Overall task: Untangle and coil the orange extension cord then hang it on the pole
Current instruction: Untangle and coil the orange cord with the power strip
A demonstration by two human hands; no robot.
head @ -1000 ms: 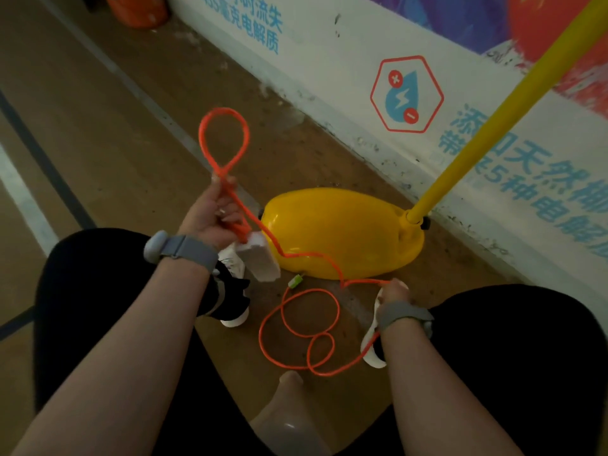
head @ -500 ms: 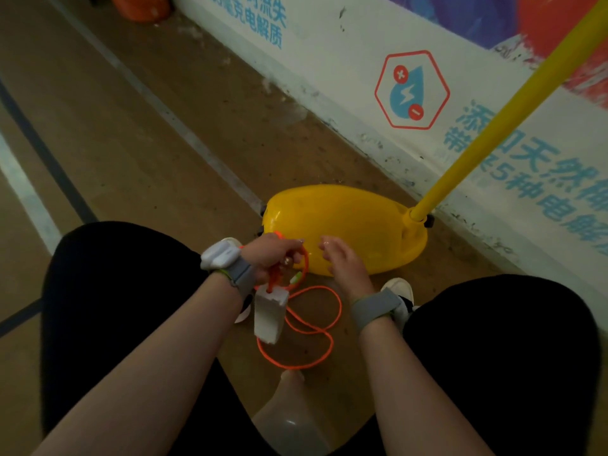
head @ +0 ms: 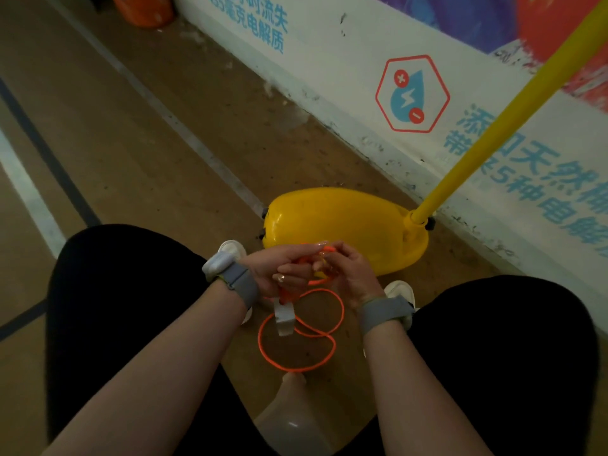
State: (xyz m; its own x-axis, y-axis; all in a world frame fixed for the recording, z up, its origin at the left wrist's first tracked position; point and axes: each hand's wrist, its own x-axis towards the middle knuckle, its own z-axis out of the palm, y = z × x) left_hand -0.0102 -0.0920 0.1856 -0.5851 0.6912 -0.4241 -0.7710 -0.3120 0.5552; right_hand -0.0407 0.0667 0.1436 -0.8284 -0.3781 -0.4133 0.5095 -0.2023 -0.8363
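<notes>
- The brown floor [head: 131,143] carries painted lines and meets a white wall [head: 329,77] printed with blue characters and a red hexagon badge
- Two knees in black fill the lower corners; white shoes [head: 232,250] peek out beyond them
- A yellow base [head: 345,218] sits on the floor by the wall; the yellow pole [head: 493,126] rises from its right end, slanting up to the right
- The left hand [head: 279,271] curls its fingers round a gathered stretch of the orange cord [head: 340,311]; the right hand [head: 348,274] pinches the same cord close against it, in front of the base
- Below the hands the cord hangs in loose loops over the floor between the knees
- A white plug block [head: 284,319] dangles just under the left hand
</notes>
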